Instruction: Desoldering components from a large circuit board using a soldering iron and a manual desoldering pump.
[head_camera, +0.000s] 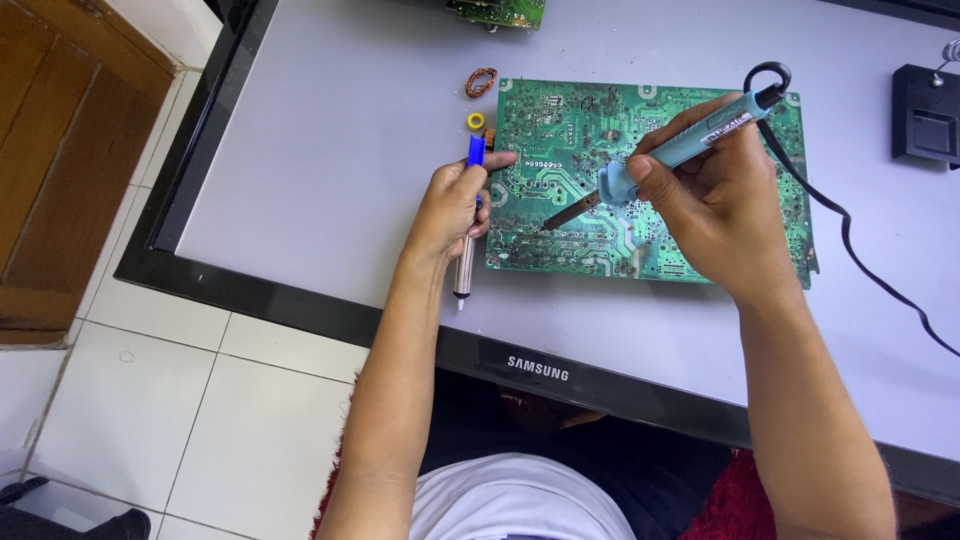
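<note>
We are clenching our right hand (715, 205) around the soldering iron (665, 150), tip touching the circuit board (560, 130), while our left hand (450, 210) is gripping the desoldering pump (468, 225).

Bright, even daylight, soft shadows, sharp focus throughout.

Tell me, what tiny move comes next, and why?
Probably swing the desoldering pump in the left hand toward the soldering iron tip. The right hand already presses that tip on the green circuit board, while the pump sits at its edge.
</note>
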